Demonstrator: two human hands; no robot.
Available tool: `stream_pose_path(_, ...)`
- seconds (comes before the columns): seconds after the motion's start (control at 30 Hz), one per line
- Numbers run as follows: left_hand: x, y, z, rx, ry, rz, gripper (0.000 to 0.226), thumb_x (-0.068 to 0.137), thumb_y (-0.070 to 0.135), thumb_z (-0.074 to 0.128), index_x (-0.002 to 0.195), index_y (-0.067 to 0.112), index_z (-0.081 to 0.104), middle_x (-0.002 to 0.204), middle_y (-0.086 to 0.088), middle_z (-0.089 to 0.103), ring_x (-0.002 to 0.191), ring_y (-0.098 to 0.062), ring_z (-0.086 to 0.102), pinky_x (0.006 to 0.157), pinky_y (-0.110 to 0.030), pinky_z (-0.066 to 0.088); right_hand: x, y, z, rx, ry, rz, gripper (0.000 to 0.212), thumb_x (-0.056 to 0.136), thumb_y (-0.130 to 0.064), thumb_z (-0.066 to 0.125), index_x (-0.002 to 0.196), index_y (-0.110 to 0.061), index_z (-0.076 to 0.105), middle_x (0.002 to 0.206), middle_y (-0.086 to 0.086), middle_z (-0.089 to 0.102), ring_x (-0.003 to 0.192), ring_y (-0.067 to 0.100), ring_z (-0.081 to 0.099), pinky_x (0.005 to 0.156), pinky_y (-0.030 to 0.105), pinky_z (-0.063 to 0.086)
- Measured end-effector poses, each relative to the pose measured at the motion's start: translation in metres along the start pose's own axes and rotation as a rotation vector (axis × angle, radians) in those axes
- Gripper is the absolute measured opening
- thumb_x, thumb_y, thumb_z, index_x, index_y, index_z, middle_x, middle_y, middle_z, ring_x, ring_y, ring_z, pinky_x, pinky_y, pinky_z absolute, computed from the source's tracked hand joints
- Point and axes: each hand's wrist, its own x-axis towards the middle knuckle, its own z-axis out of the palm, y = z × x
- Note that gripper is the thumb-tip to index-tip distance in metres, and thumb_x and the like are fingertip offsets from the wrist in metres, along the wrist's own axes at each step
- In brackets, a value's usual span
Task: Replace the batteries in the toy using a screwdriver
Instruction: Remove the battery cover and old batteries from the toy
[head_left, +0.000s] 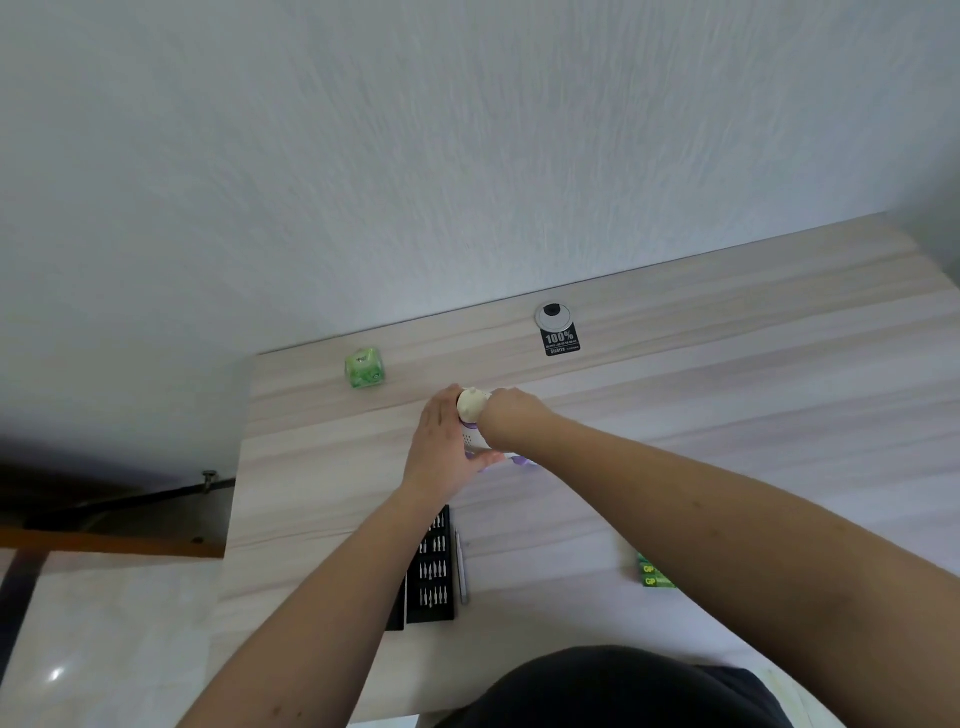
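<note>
Hands meet at the middle of the frame over a small toy standing on the pale wood-grain table. Both forearms reach up from the lower edge, bare and nearly straight, converging on the toy. The left hand lies against the toy's left side, its fingers stretched forward along it and the thumb pressed across the toy's lower front. The right hand bends down at the wrist and wraps the toy's right side; its fingers are hidden behind the toy, so how tightly they close I cannot tell, though the hand plainly holds it.

Between the hands the toy shows a rounded cream top, a white body with small holes, and purple parts at the base.

Below the hands, in the lower middle of the frame, lies a black rectangular bit case with rows of small metal bits, and just right of it a slim grey screwdriver. A green battery pack peeks from under the right forearm at lower right. Toward the upper left of the table sits a green, glossy cube-shaped packet. Near the table's far edge is a round grey cable cap with a black label just below it. A white textured wall fills the upper frame.
</note>
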Motion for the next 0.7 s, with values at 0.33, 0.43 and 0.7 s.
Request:
stream_pose_path(0.33,-0.004,0.003,-0.002,-0.009,0.0,0.001,0.102,0.062,0.028,0.087,0.142,-0.001,0.031,0.141,-0.011,0.04,0.132,-0.022,0.036,0.102,-0.013,0.019,0.032,-0.003,0.022,-0.115,0.098,-0.133,0.012,0.086,-0.022,0.057,0.094,-0.018,0.063,0.095,0.003,0.059,0.089,0.024,0.054,0.091,0.042,0.047)
stream_pose_path(0.43,-0.005,0.003,-0.002,-0.004,0.004,0.013,0.099,0.061,0.023,0.087,0.14,-0.001,0.034,0.138,-0.011,0.043,0.128,-0.018,0.035,0.099,-0.011,0.019,0.041,-0.003,0.028,-0.166,0.028,-0.043,0.049,0.07,-0.024,0.076,0.116,-0.017,0.059,0.12,-0.003,0.059,0.111,0.022,0.056,0.099,0.035,0.043)
stream_pose_path(0.7,-0.005,0.002,0.001,-0.012,-0.001,-0.026,0.106,0.062,0.035,0.088,0.143,0.002,0.029,0.143,-0.01,0.037,0.135,-0.022,0.034,0.109,-0.021,0.023,0.002,0.031,0.016,-0.15,0.233,-0.256,0.048,0.089,-0.004,0.055,0.135,-0.005,0.04,0.124,0.014,0.056,0.112,0.031,0.056,0.083,0.035,0.044)
